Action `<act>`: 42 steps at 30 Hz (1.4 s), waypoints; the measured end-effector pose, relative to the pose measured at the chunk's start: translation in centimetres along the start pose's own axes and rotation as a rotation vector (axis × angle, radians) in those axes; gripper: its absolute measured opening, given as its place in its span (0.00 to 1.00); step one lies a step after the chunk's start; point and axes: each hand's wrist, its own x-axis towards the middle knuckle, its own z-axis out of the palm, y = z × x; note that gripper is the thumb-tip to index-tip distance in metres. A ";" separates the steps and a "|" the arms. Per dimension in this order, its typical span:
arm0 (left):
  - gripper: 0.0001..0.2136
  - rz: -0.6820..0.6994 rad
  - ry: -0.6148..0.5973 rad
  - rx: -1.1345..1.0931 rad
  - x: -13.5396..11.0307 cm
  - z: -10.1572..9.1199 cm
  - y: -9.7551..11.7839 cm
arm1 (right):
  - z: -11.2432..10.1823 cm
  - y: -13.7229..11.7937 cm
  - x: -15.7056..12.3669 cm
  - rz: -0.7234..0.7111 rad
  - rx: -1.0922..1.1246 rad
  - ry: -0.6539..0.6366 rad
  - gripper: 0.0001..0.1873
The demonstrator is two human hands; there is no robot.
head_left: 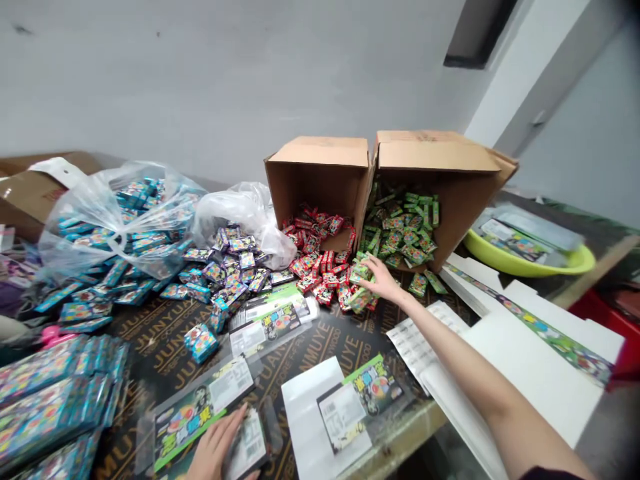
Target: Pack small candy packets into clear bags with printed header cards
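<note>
My right hand (381, 280) reaches far across the table and closes on a few small green packets (361, 285) where the green and red piles meet. My left hand (217, 445) lies flat, fingers together, on a clear blister card pack (200, 417) at the near edge. Red packets (320, 257) spill out of a tipped cardboard box (320, 173). More green packets (400, 230) spill from a second tipped box (440, 167) beside it.
Blue packets fill a clear bag (117, 220) at left, purple ones (230, 267) lie mid-table. Stacks of packed cards (50, 400) sit near left. More blister cards (360, 393) and white sheets (525, 360) lie at right, a yellow-green basin (520, 260) behind.
</note>
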 end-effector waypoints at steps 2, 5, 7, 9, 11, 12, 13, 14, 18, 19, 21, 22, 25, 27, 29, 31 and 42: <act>0.33 -0.002 -0.011 -0.011 -0.2 -0.1 -0.2 | 1.0 -1.3 -1.8 -0.019 0.016 0.072 0.29; 0.33 -0.032 -0.047 -0.084 -0.5 0.0 -0.6 | 0.7 -3.4 -3.4 -0.024 0.104 0.243 0.31; 0.33 -0.067 -0.067 -0.143 -0.5 -0.2 -0.5 | 0.1 -5.6 -4.5 -0.039 0.286 0.318 0.30; 0.34 -0.114 -0.057 -0.201 0.1 -0.8 0.5 | 0.0 -8.9 -5.9 -0.045 0.621 0.287 0.29; 0.34 -0.186 -0.012 -0.305 1.2 -1.9 2.5 | 1.0 -13.1 -7.7 -0.043 1.008 0.183 0.28; 0.33 -0.240 0.019 -0.407 1.9 -2.6 3.9 | 1.7 -15.3 -8.7 -0.045 1.169 0.131 0.28; 0.31 -0.320 0.048 -0.554 2.7 -3.3 5.4 | 2.6 -17.5 -9.8 -0.054 1.289 0.087 0.28; 0.27 -0.417 0.048 -0.744 3.6 -4.0 6.8 | 3.5 -19.6 -10.8 -0.070 1.362 0.050 0.28; 0.18 -0.707 -0.123 -1.568 5.6 -5.9 10.4 | 5.9 -25.7 -14.0 -0.267 1.212 -0.084 0.25; 0.16 -0.739 -0.111 -1.683 5.6 -6.1 10.5 | 6.2 -26.5 -14.5 -0.350 1.089 -0.127 0.27; 0.12 -0.778 -0.075 -1.795 5.0 -6.5 10.0 | 6.5 -27.4 -15.0 -0.501 0.859 -0.221 0.35; 0.12 -0.790 -0.077 -1.825 4.5 -6.6 9.5 | 6.6 -27.6 -15.2 -0.544 0.788 -0.266 0.43; 0.13 -0.805 -0.148 -1.937 2.8 -7.1 7.9 | 7.3 -27.9 -15.9 -0.509 0.756 -0.347 0.58; 0.15 -0.799 -0.178 -2.019 2.1 -7.4 7.2 | 7.9 -28.2 -16.4 -0.427 0.780 -0.338 0.57; 0.16 -0.799 -0.181 -2.051 1.6 -7.6 6.6 | 8.3 -28.5 -16.8 -0.390 0.756 -0.305 0.53; 0.17 -0.796 -0.139 -1.993 1.3 -7.5 6.2 | 8.5 -28.7 -16.9 -0.429 0.669 -0.282 0.52; 0.17 -0.753 -0.017 -1.412 -0.2 -6.1 3.8 | 8.9 -27.4 -17.2 -0.444 0.592 -0.316 0.47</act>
